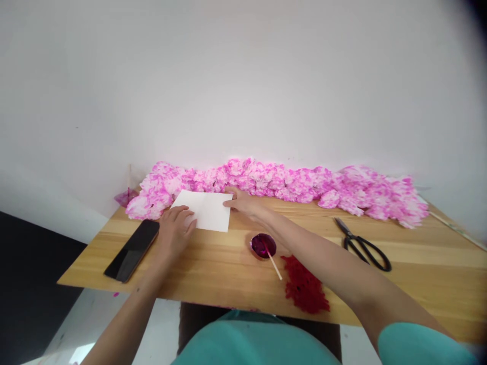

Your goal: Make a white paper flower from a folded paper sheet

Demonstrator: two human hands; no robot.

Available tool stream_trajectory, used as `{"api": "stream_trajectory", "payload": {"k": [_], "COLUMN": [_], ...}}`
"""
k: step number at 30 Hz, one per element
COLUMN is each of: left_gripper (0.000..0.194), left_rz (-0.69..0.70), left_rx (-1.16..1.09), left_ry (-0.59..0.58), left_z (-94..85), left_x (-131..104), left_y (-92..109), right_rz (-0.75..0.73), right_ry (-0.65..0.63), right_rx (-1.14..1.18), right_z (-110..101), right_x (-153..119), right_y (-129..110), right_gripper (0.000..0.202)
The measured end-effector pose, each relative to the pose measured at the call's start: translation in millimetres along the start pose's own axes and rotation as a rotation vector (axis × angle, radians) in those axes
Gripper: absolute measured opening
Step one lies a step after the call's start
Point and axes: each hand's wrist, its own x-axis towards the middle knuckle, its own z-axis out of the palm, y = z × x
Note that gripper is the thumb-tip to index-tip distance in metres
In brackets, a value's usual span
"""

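Observation:
A white sheet of paper (208, 212) lies on the wooden table in front of the pink paper flowers. My left hand (175, 228) rests over its left edge, fingers spread and nothing gripped. At the upper right corner, my right hand (240, 201) holds the sheet between thumb and fingers. Below my right forearm sits a small bowl of dark magenta liquid (262, 245), with a thin pale stick (275, 267) leaning out over its rim.
Pink-and-white ruffled flowers (266, 178) line the wall. A black phone (133, 251) lies left of my left hand. Black-handled scissors (363, 246) are at the right. Something dark red and ragged (304, 286) spreads near the front edge of the table (213, 281).

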Motion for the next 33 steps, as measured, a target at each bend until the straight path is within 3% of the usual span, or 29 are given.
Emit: {"api": "stream_trajectory", "payload": {"k": [6,10,16,20,24,28,33], "left_gripper": [0.016,0.017,0.023,0.022,0.021,0.023,0.046], "left_rz": [-0.025,-0.03,-0.055,-0.057,-0.059,0.017,0.082], "left_rx": [0.068,0.035,-0.025,-0.026,-0.118,-0.298,-0.523], "left_ry": [-0.034,-0.044,-0.098,-0.106,-0.075,-0.124,-0.413], "left_z": [12.4,14.3,8.7,2.6,-4.2,1.7,29.6], "left_x": [1.3,4.4,5.2,5.1,15.3,37.6,58.2], "left_y": [-1.5,-0.6,-1.1,0.6,23.9,65.1,105.4], "right_rz": [-0.03,-0.127,-0.188,-0.185,-0.09,-0.067,-0.076], "right_ry": [-0.01,-0.015,0.107,0.13,0.179,0.227,0.296], "right_rx": [0.018,-0.083,-0.214,-0.316,-0.183,0.132,0.393], "right_z": [-24.9,-40.1,-79.3,-110.8,-130.5,-121.3,-90.0], "right_x": [-8.9,-8.0,-3.4,-16.4,-34.5,-42.2,-42.1], "right_y": [-10.4,-11.2,4.4,16.0,18.0,2.8,-25.0], "right_gripper": [0.065,0.066,0.065,0.061,0.055,0.042,0.03]}}
